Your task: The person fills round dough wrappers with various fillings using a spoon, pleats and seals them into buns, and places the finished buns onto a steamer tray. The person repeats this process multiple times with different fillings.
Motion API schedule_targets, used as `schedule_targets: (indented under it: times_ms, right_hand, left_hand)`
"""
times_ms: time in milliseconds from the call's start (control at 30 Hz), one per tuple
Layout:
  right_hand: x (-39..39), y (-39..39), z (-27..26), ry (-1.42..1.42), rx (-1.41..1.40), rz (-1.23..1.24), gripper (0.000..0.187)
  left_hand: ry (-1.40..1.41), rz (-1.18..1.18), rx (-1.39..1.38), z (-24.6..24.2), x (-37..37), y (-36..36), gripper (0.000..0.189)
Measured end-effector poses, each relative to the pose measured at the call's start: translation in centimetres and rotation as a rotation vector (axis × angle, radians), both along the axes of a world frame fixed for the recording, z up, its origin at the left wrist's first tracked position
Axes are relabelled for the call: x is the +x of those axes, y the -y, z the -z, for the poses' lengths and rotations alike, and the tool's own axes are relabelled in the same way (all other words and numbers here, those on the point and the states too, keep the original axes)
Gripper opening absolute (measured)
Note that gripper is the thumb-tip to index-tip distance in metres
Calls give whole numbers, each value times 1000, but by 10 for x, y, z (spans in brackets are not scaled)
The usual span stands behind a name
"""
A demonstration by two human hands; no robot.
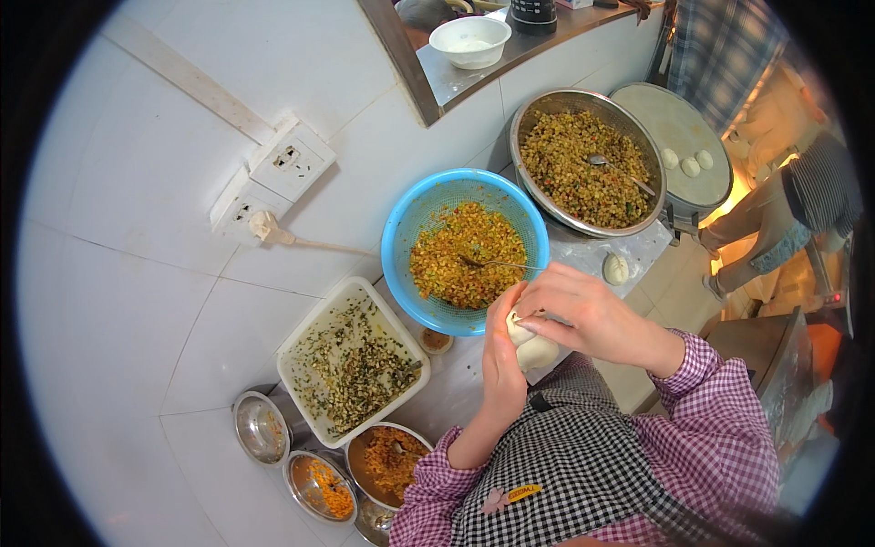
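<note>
Both of my hands are on a piece of pale dough [536,350], held up in front of the apron. My left hand [502,362] supports its left side, with the fingers reaching up along it. At the top edge, the thumb and fingers of my right hand [588,308] pinch the dough; a small dark spot shows there, and the fingers hide part of it. Just beyond the hands is a blue plastic colander [391,273] of chopped yellow-orange filling [451,273], with a metal spoon [502,264] in it. A pleated bun [616,269] lies on the worktop to the right.
A steel bowl [523,181] of chopped filling stands behind, beside a round griddle [673,116] bearing three buns. To the left are a white tray [290,383] of green-flecked filling and several metal bowls [263,427]. A plugged cord [328,245] runs behind. Another person's legs [745,219] appear right.
</note>
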State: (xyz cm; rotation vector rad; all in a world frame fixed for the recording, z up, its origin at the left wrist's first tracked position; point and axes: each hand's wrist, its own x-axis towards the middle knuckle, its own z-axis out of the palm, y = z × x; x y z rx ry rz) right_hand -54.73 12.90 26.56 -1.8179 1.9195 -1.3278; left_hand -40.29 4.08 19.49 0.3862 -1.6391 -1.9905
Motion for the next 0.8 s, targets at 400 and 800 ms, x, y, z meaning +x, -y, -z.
schedule_targets:
  times_ms: [400,800]
  right_hand:
    - [-10,-24,11,-11,-79,-8,15]
    - [-26,-28,10,-43,11,-59,19]
  left_hand:
    - [26,46,94,-3,-11,-34,95]
    - [130,-20,215,8,-23,-45,90]
